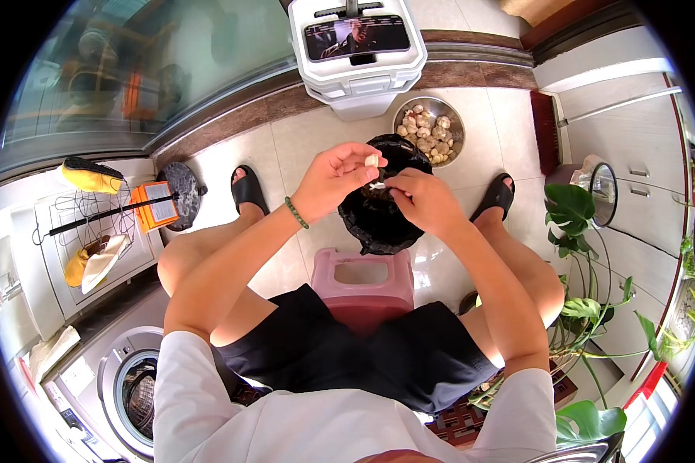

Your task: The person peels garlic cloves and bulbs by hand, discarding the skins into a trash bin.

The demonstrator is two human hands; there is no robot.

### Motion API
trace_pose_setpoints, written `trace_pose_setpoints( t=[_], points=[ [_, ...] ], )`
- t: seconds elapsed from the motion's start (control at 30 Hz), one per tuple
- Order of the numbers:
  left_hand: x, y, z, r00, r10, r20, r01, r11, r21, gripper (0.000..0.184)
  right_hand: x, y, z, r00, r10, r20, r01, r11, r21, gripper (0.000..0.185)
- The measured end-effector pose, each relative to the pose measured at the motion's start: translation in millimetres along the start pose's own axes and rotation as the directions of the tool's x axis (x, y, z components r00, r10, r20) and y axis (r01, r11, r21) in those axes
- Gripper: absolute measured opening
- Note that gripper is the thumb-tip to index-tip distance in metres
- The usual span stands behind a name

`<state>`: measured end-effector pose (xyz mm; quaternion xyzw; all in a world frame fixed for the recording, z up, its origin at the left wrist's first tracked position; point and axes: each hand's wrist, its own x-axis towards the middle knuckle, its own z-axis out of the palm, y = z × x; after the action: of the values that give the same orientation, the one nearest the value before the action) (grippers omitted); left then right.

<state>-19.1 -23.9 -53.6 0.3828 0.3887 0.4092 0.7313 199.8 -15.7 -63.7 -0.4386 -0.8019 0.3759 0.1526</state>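
The floor (289, 123) carries the black bin (371, 238) between your feet; its bag's loose folds could snag a finger. Just past the bin's far-right rim, toward the floor's far edge, sits the bowl (458, 123); a careless foot might tip it. Your left hand (340, 176) grasps the clove (372, 160) between thumb and fingertips above the bin; a slack pinch could drop it among the waste. Your right hand's (421, 199) fingers are bent beside a white scrap (377, 186); you cannot tell whether that grip holds it.
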Motion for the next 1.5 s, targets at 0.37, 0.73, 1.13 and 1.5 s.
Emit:
trace_pose_setpoints(
  t=[0.37, 0.73, 1.13, 1.5],
  points=[
    [0.9, -4.8, -0.8, 0.997, 0.068, 0.024, -0.069, 0.997, 0.047, 0.025, 7.1, -14.3, -3.6, 0.974, 0.075, -0.212, 0.084, 0.751, 0.655, 0.020],
    [-2.1, -6.1, 4.9, 0.997, 0.072, 0.012, -0.073, 0.986, 0.148, 0.023, 7.4, -34.4, -9.7, 0.930, -0.108, -0.351, 0.256, 0.876, 0.408, 0.032],
    [-3.8, 5.0, 2.9, 0.997, -0.070, -0.021, 0.071, 0.994, 0.077, 0.023, 10.2, -28.1, -12.8, 0.939, -0.115, -0.323, 0.223, 0.920, 0.321, 0.032],
    [-5.4, 5.3, 5.0, 0.988, -0.138, -0.065, 0.138, 0.990, 0.002, 0.022, 9.0, -28.5, -16.5, 0.957, -0.135, -0.255, 0.211, 0.931, 0.298, 0.037]
  ],
)
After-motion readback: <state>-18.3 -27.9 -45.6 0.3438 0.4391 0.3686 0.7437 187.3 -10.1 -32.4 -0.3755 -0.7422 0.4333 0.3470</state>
